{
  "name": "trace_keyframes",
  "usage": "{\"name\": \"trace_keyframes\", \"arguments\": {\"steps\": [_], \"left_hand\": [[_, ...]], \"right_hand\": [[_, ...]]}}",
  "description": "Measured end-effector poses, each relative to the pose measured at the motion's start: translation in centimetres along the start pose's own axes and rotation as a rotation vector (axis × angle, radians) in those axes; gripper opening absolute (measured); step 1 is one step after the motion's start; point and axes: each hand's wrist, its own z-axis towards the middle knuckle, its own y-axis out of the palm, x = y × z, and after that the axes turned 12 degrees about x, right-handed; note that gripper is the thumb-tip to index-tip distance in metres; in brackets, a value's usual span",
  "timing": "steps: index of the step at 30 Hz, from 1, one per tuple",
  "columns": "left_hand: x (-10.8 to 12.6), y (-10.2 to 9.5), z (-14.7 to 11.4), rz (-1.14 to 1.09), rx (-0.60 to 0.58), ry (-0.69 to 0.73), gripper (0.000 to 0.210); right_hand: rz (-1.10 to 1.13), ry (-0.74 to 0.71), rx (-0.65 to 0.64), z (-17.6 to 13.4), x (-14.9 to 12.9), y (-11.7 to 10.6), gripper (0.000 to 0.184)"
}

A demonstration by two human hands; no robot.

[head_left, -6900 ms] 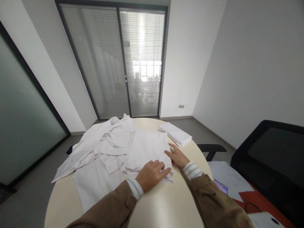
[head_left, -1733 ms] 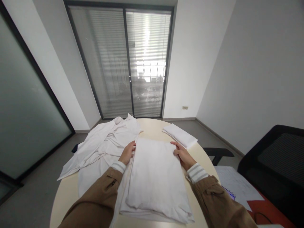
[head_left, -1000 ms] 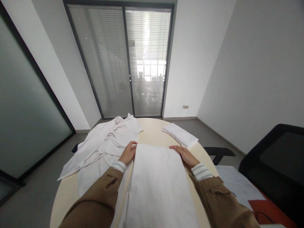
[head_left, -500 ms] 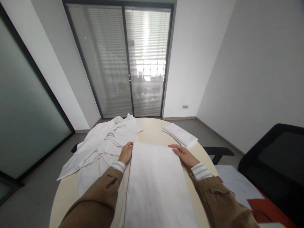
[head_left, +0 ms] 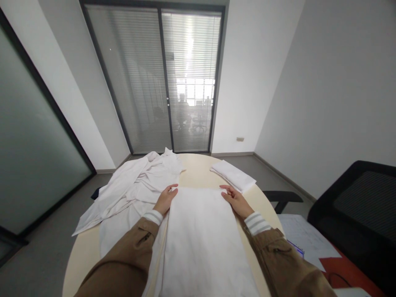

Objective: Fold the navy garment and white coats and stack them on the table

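A long folded white cloth (head_left: 202, 239) lies flat on the round table, stretching toward me past the bottom edge of the view. At its far left corner, my left hand (head_left: 166, 200) grips the edge, thumb on top and fingers curled at the far side. My right hand (head_left: 238, 203) holds the far right corner in the same way, its thumb against the cloth and the index finger lying along the edge. Beyond the right hand rests a smaller folded white cloth (head_left: 235, 175). Left of my left hand spreads a crumpled pile of white cloth (head_left: 133, 189).
The pale round table (head_left: 196, 167) carries all the cloth. To the right stand a black mesh chair (head_left: 365, 206) and its armrest (head_left: 284, 196). Papers (head_left: 309, 235) lie beside the table, on and near something red (head_left: 346, 272). A glass door with blinds (head_left: 192, 103) is ahead.
My left thumb has come onto the cloth's corner and its fingers reach slightly further right. My right fingers have curled a little at the other corner. The cloth's far edge sits slightly lower in view.
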Motion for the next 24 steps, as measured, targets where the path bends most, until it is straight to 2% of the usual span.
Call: {"name": "trace_keyframes", "arguments": {"steps": [3, 5, 7, 10, 12, 19, 24], "left_hand": [[0.2, 0.3, -0.4, -0.092, -0.038, -0.028, 0.052], [0.5, 0.7, -0.7, -0.184, -0.06, -0.041, 0.049], [0.7, 1.0, -0.9, -0.261, -0.086, -0.049, 0.044], [1.0, 1.2, -1.1, -0.329, -0.129, -0.048, 0.037], [1.1, 1.2, -1.2, -0.347, -0.142, -0.038, 0.035], [0.7, 1.5, -1.5, -0.291, -0.09, -0.051, 0.042], [0.3, 1.0, -2.1, -0.041, -0.272, -0.085, 0.062]], "right_hand": [[0.146, 0.126, 0.247, 0.1, 0.2, 1.0, 0.056], [0.194, 0.21, 0.325, 0.2, 0.0, 1.5, 0.056], [0.216, 0.259, 0.292, 0.1, -0.5, 1.7, 0.047], [0.246, 0.282, 0.144, -0.1, -1.2, 1.8, 0.029], [0.272, 0.291, 0.098, -0.3, -1.4, 1.9, 0.024], [0.333, 0.287, 0.201, -0.1, -0.6, 1.8, 0.024], [0.334, 0.191, 0.251, 0.9, -0.2, 1.2, 0.032]]}}
